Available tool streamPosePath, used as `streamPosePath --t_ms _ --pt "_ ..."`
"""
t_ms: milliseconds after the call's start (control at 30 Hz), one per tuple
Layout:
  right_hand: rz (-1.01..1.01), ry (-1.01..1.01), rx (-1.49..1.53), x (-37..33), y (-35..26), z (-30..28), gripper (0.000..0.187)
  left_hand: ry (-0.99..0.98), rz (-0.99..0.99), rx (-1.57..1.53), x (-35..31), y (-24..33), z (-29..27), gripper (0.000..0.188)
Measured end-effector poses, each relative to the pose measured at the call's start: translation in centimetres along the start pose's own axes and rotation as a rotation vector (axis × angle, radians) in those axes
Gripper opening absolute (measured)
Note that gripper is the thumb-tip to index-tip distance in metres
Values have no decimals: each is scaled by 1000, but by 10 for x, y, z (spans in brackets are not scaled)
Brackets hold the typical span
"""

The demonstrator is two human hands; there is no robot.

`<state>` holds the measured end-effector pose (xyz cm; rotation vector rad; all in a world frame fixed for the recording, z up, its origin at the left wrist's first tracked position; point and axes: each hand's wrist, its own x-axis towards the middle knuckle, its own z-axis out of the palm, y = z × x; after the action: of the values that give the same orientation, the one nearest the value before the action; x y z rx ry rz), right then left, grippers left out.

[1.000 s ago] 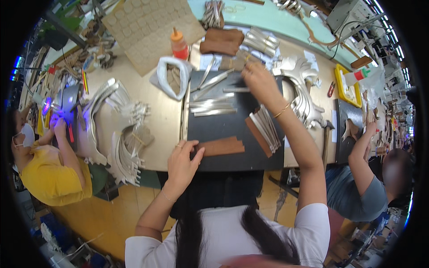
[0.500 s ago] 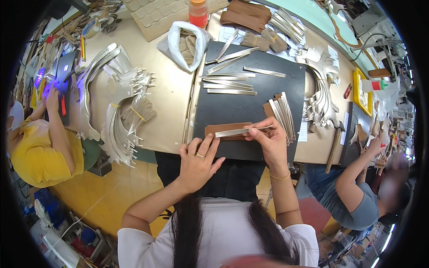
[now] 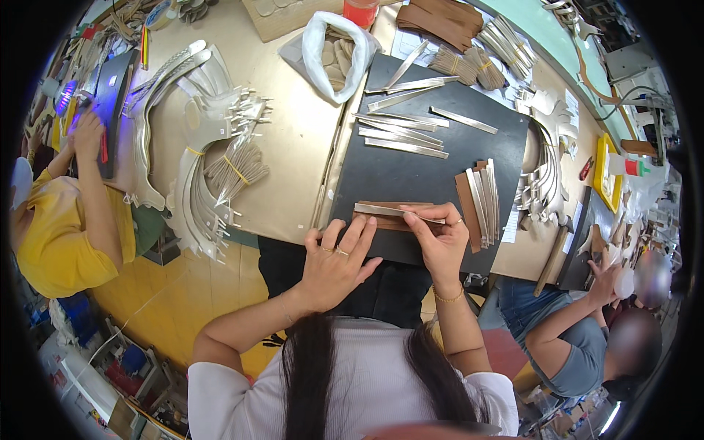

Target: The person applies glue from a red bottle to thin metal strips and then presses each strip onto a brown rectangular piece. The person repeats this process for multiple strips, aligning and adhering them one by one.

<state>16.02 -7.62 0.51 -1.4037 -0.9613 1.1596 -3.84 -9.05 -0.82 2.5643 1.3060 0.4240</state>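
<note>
My right hand (image 3: 440, 240) pinches a narrow pale metallic-looking strip (image 3: 380, 210) between thumb and fingers near its right end. The strip lies along brown leather-like pieces (image 3: 392, 223) at the near part of a black board (image 3: 411, 176). My left hand (image 3: 339, 257) has its fingers stretched out, their tips at the left end of the brown pieces and strip. Its thumb stands apart. Right of my right hand, several pale strips (image 3: 485, 198) rest on another brown piece (image 3: 467, 209). More loose pale strips (image 3: 403, 144) lie farther up the board.
A plastic bag (image 3: 317, 55) of beige pieces stands beyond the board. Brown leather-like strips (image 3: 433, 22) and banded bundles (image 3: 466, 66) lie at the back. Curved pale pieces (image 3: 194, 161) lie at left, more (image 3: 546, 147) at right. A hammer (image 3: 554, 257) sits right. Co-workers sit on both sides.
The pale strip now lies closer along the far edge of the brown pieces, its left end between my left fingertips and that edge. The whole view has shifted, moving the board rightward in the picture.
</note>
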Motion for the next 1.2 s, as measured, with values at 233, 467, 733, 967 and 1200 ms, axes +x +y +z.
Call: streamPosePath --t_ms 233,467,733,967,1200 --pt "-46 15 -18 -1 1 1 10 -2 -13 -15 -5 -2 6 74" --pt "-80 10 -68 -1 0 0 11 -14 -16 13 -4 -1 5 75" --pt "-76 17 -104 0 -2 0 10 -33 -16 21 -3 -2 4 75" --pt "-77 20 -124 1 -3 0 10 -35 -12 46 -2 -1 4 75" --pt "-52 48 -256 1 -3 -8 11 -53 13 99 2 0 2 77"
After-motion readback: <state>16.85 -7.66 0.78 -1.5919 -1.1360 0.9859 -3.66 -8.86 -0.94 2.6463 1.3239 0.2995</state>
